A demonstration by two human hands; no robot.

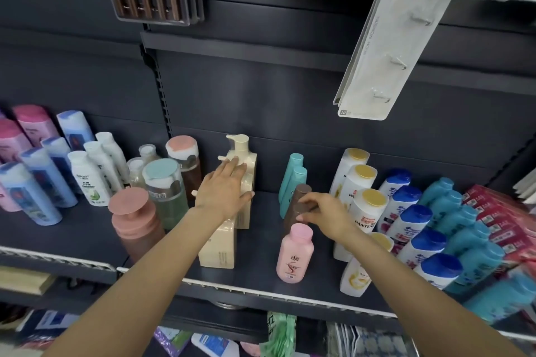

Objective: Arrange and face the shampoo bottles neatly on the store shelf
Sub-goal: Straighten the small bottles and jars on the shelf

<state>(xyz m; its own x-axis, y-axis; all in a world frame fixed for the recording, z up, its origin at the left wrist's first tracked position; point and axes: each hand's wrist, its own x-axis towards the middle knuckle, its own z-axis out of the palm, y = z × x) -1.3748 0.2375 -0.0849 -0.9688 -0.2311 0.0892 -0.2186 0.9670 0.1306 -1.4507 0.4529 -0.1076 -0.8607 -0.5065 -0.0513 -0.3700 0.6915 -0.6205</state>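
Both bare forearms reach forward, well apart at the elbows and drawing nearer at the wrists. The left hand (224, 187) lies flat, palm down, fingers straight and together, thumb out to the right. The right hand (324, 213) is arched, fingers curled down, fingertips (303, 216) pinching.

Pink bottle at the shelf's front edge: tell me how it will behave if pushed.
The pink bottle looks tall for its narrow base, so a push near its cap would probably tip it. It looks like smooth plastic, so likely rigid and somewhat slippery. It stands near the shelf edge, so it might fall off.
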